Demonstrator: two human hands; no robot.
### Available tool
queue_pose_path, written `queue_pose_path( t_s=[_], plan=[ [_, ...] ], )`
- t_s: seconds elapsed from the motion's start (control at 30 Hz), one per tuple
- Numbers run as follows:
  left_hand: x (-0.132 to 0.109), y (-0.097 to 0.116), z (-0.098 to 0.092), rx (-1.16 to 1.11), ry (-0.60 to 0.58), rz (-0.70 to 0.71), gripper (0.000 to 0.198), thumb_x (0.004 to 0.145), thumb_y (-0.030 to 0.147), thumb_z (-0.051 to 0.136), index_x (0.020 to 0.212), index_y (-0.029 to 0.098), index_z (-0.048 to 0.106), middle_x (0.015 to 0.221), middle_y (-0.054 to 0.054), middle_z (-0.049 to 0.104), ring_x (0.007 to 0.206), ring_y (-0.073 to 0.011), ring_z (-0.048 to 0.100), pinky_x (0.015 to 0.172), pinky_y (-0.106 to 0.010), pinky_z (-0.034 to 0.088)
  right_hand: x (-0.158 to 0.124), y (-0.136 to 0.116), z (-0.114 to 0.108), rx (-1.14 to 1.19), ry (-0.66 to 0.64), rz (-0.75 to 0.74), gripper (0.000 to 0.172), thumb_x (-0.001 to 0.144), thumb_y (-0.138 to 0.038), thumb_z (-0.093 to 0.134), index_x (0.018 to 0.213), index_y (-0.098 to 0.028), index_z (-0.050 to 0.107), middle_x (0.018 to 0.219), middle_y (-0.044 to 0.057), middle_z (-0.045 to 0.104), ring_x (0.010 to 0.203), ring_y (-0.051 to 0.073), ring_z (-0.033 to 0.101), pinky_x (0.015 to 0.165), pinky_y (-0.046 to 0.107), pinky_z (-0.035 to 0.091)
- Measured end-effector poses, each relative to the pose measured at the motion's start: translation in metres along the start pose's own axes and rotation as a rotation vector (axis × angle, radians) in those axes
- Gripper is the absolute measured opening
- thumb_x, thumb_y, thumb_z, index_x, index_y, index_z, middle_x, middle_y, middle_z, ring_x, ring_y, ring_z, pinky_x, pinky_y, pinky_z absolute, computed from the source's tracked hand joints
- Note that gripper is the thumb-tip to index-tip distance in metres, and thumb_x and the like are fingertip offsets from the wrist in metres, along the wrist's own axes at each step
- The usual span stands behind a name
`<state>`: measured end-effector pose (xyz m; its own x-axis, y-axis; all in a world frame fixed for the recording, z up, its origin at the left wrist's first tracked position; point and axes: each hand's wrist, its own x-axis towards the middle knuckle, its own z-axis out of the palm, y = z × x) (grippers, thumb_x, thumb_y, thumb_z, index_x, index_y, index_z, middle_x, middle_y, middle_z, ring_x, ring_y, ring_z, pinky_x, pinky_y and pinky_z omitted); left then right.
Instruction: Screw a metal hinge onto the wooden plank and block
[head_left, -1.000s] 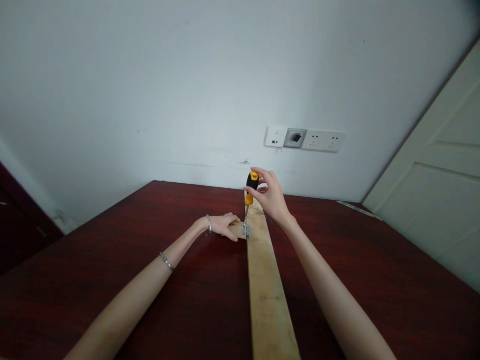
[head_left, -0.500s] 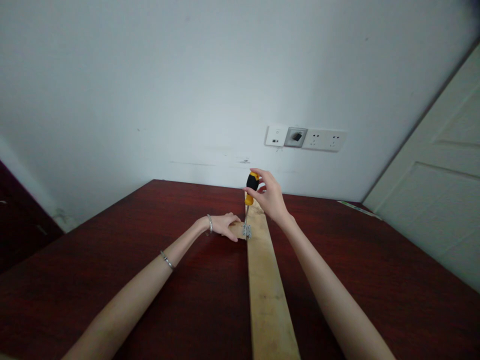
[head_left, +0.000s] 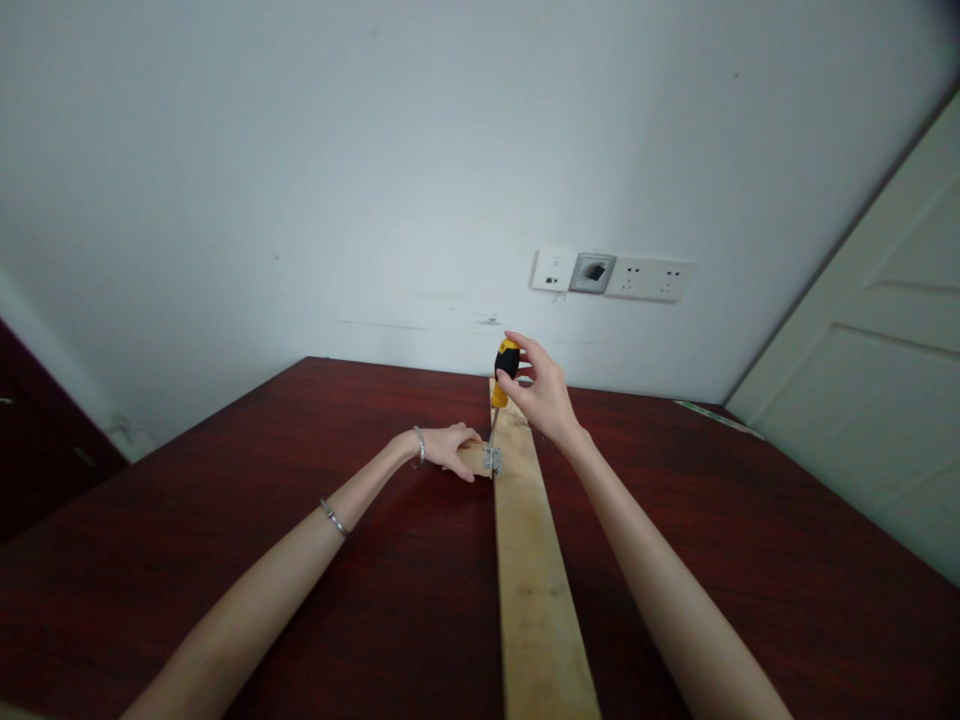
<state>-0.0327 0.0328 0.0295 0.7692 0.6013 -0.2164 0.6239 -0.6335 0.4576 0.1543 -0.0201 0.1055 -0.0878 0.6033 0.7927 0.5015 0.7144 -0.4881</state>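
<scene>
**Screwdriver [head_left: 508, 362] leaning down to a metal hinge [head_left: 496, 461]**

A white wall [head_left: 360, 180] is rising behind the far edge of the dark red bench [head_left: 675, 480], carrying a row of socket plates [head_left: 611, 274]. A pale door [head_left: 885, 400] is standing beyond the bench's right edge.

A long board [head_left: 532, 580] is lying on the bench, its long axis running from the far edge toward the person. The short wooden piece [head_left: 477, 460] is lying crosswise at the board's left side, nearer the bench's far edge than the bottom of the view.

The right hand [head_left: 546, 395] is holding the screwdriver, thumb and fingers closing around its black and yellow handle. The left hand [head_left: 452, 447] is gripping the short piece, thumb on the near side and fingers on the far side.

The hinge is bridging the seam between short piece and board. It is lying just right of the left fingers, the nearer hand, and below the right ones. The screwdriver's shaft is sloping steeply down to the hinge's left leaf, handle tilting slightly rightward; whether its tip is sitting in a screw is too small to tell.
</scene>
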Motion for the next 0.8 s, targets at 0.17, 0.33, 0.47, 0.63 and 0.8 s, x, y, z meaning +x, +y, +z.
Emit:
queue_pose_path(
  t_s=[0.17,0.33,0.47,0.63,0.8],
  plan=[
    [-0.001,0.002,-0.001,0.016,0.010,0.004,0.078,0.056,0.053,0.070,0.120,0.013,0.049,0.106,-0.008,0.048,0.095,-0.0238,0.050,0.082,-0.029,0.041,0.000,0.001,0.001,0.027,-0.002,0.004,0.052,0.075,-0.018,0.052,0.126,-0.026,0.046,0.123,0.008,0.052,0.101,0.019,0.055,0.077,0.033,0.053],
    [0.001,-0.001,0.000,0.025,0.010,0.022,0.077,0.057,0.054,0.070,0.120,0.015,0.049,0.104,-0.007,0.048,0.095,-0.0227,0.050,0.083,-0.028,0.040,0.000,0.002,0.003,0.043,-0.006,0.022,0.050,0.075,-0.025,0.060,0.123,-0.029,0.048,0.119,0.007,0.050,0.096,0.018,0.055,0.074,0.032,0.054],
    [0.001,-0.002,0.000,0.024,-0.002,0.025,0.077,0.058,0.054,0.070,0.121,0.014,0.048,0.103,-0.007,0.047,0.093,-0.0217,0.050,0.081,-0.028,0.040,0.000,0.002,0.002,0.018,0.027,0.029,0.047,0.074,-0.025,0.062,0.120,-0.029,0.051,0.111,0.007,0.050,0.093,0.018,0.055,0.071,0.032,0.055],
    [-0.001,0.000,-0.002,0.014,0.018,0.031,0.076,0.058,0.052,0.071,0.119,0.014,0.049,0.102,-0.007,0.047,0.093,-0.0215,0.049,0.081,-0.028,0.041,0.002,0.002,-0.002,0.047,0.058,0.041,0.047,0.075,-0.026,0.062,0.120,-0.030,0.050,0.116,0.007,0.049,0.090,0.017,0.054,0.070,0.031,0.056],
    [-0.003,0.000,-0.006,-0.013,0.035,0.048,0.075,0.058,0.051,0.071,0.120,0.015,0.048,0.104,-0.006,0.047,0.095,-0.0214,0.050,0.083,-0.027,0.040,0.005,0.001,-0.009,0.068,0.105,0.054,0.048,0.075,-0.029,0.062,0.121,-0.029,0.049,0.119,0.007,0.048,0.091,0.017,0.054,0.070,0.031,0.056]
  ],
)
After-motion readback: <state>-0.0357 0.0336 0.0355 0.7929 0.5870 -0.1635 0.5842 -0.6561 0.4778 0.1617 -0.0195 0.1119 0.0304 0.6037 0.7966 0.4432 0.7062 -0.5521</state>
